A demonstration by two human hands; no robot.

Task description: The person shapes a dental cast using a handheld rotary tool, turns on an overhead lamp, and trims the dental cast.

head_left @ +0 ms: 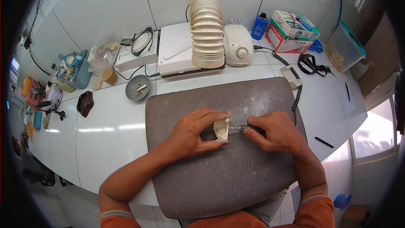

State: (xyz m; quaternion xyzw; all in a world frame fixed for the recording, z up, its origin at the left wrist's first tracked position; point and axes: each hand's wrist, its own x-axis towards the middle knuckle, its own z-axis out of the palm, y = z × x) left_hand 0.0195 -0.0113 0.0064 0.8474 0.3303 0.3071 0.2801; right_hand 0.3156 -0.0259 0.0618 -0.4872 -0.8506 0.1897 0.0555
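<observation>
Left hand (196,133): index and thumb pinching a cream tooth cast (221,129), index on far edge, thumb on near edge. Right hand (274,131): fingers wrapped round a black handpiece (253,130), thumb along it, metal bit (233,128) pointing left at the cast's right side. Bit right at the edge; can't tell if it's touching. Cast sits over the upper middle of the grey mat (228,181); can't tell if it's resting or lifted.

Beyond mat: coiled cord (297,95) off its right side, black pen (324,142) farther right. Grey bowl (132,93) just off the upper left corner. Behind: ribbed hose (207,33) over a white unit (175,44), control box (238,44) beside it, then blue can (259,27) and stacked cartons (284,40).
</observation>
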